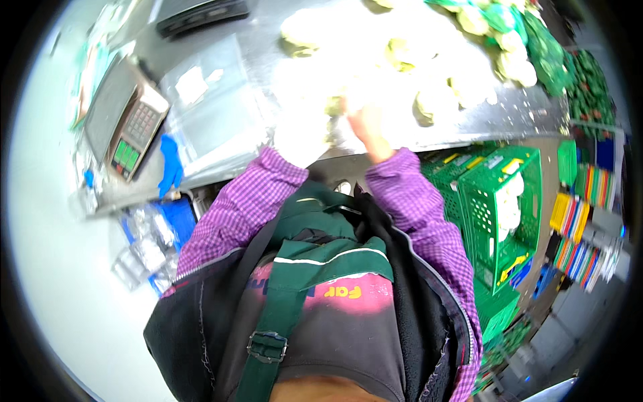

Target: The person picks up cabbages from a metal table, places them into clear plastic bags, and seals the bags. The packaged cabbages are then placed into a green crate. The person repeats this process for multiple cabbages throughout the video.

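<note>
Both hands are over a metal table [542, 113], in strong glare. My right hand [369, 123] reaches over the front edge with its fingers washed out by light. My left hand [306, 135] is almost wholly overexposed, beside a pale green vegetable [333, 106], perhaps a cabbage; whether either hand grips it cannot be told. More pale green heads lie beyond, one [425, 106] to the right of my right hand and another [400, 54] farther back. Clear plastic bags or sheets [213, 110] lie flat on the table, left of my left hand.
A scale with a keypad [138, 123] and a blue glove [171, 163] are at the left. Green net bags [545, 55] of vegetables lie at the back right. Green plastic crates [530, 201] stand below the table's right side. A black device [201, 17] is at the back left.
</note>
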Demonstrator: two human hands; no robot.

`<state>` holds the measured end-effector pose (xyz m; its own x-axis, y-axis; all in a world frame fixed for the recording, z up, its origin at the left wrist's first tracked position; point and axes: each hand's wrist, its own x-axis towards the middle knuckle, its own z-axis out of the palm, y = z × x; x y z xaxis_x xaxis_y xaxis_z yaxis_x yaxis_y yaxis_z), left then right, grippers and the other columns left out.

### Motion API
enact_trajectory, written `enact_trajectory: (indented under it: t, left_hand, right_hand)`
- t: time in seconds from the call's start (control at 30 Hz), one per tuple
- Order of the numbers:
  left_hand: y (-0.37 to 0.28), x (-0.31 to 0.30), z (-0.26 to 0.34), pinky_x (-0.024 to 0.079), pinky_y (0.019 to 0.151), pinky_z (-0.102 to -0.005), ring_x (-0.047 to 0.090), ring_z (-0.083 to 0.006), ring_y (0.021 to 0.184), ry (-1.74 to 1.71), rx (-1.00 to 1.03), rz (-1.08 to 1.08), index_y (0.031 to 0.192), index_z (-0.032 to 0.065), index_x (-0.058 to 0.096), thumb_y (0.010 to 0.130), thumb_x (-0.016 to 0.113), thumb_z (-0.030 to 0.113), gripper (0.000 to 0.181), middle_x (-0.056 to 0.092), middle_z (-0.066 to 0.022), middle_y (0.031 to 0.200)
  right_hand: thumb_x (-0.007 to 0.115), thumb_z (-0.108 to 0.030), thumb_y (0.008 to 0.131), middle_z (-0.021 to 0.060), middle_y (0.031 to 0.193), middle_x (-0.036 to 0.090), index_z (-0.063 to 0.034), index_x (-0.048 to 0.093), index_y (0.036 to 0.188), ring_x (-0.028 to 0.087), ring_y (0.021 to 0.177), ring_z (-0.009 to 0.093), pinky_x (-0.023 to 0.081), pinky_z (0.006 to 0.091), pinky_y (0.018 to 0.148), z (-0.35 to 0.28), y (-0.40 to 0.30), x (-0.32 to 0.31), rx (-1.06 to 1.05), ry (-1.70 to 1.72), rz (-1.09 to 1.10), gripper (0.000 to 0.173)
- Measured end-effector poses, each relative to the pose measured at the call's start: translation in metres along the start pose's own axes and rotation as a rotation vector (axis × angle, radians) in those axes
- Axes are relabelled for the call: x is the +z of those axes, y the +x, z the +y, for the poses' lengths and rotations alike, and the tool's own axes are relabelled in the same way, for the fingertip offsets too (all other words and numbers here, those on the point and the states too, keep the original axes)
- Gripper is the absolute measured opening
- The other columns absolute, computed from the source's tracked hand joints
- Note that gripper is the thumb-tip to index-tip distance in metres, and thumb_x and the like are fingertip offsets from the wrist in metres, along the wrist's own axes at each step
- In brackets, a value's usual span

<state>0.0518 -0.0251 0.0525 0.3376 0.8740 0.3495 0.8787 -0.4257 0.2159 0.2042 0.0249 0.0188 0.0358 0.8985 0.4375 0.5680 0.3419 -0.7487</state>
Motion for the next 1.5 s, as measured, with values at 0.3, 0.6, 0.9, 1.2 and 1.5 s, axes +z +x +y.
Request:
enact_trajectory:
  t: [0.3, 0.6, 0.9, 1.2, 1.5]
  left_hand:
    - [-0.046, 0.033, -0.022, 0.033, 0.106, -0.0523, 0.035, -0.0444, 0.13, -0.36, 0.03, 0.108, 0.144, 0.011, 0.033, 0.049, 0.092, 0.027, 0.113, 0.034, -0.03, 0.141]
    - [-0.044, 0.027, -0.025, 0.032, 0.11, -0.0448, 0.038, -0.0327, 0.13, -0.871, -0.331, -0.054, 0.145, 0.0044, 0.029, 0.056, 0.088, 0.016, 0.107, 0.037, -0.0194, 0.142]
    - [0.046, 0.023, 0.12, 0.035, 0.108, -0.0397, 0.042, -0.0286, 0.129, -1.559, -0.372, -0.476, 0.143, -0.0001, 0.03, 0.076, 0.074, 0.025, 0.084, 0.039, -0.0155, 0.141]
    - [0.109, 0.165, 0.562, 0.041, 0.104, -0.049, 0.045, -0.0309, 0.129, -1.913, -0.403, -1.368, 0.143, 0.0054, 0.033, 0.099, 0.043, 0.043, 0.058, 0.043, -0.0142, 0.143]
    - [-0.004, 0.308, 0.904, 0.036, 0.103, -0.056, 0.049, -0.0317, 0.12, -2.054, -1.1, -1.72, 0.133, 0.0111, 0.049, 0.09, 0.04, 0.057, 0.064, 0.052, -0.0113, 0.132]
  right_hand:
    - [0.057, -0.042, 0.087, 0.0148, 0.103, 0.061, -0.0108, 0.068, 0.101, 0.059, 0.099, 0.032, 0.048, 0.0416, 0.086, 0.032, 0.03, 0.048, 0.148, 0.0, -0.24, 0.036]
    - [0.043, -0.063, 0.09, 0.0212, 0.12, 0.06, -0.0106, 0.063, 0.12, 0.056, 0.112, 0.036, 0.042, 0.0438, 0.098, 0.031, 0.049, -0.021, 0.429, 0.072, -0.633, 0.063]
    - [0.068, -0.045, 0.081, 0.0233, 0.144, 0.037, -0.0031, 0.025, 0.147, 0.036, 0.134, 0.034, 0.03, 0.0407, 0.111, 0.062, -0.073, -0.312, 0.344, 0.232, -0.337, 0.09]
    - [0.08, -0.05, 0.065, 0.0258, 0.12, 0.06, 0.0028, 0.046, 0.134, 0.059, 0.112, 0.032, 0.045, 0.0369, 0.097, 0.115, -0.27, -0.636, 0.782, -0.125, 0.499, 0.093]
    - [0.066, -0.073, 0.064, 0.0202, 0.117, 0.064, -0.0044, 0.055, 0.13, 0.061, 0.109, 0.034, 0.046, 0.0396, 0.096, 0.266, -0.382, -0.887, 1.294, -0.808, 0.284, 0.096]
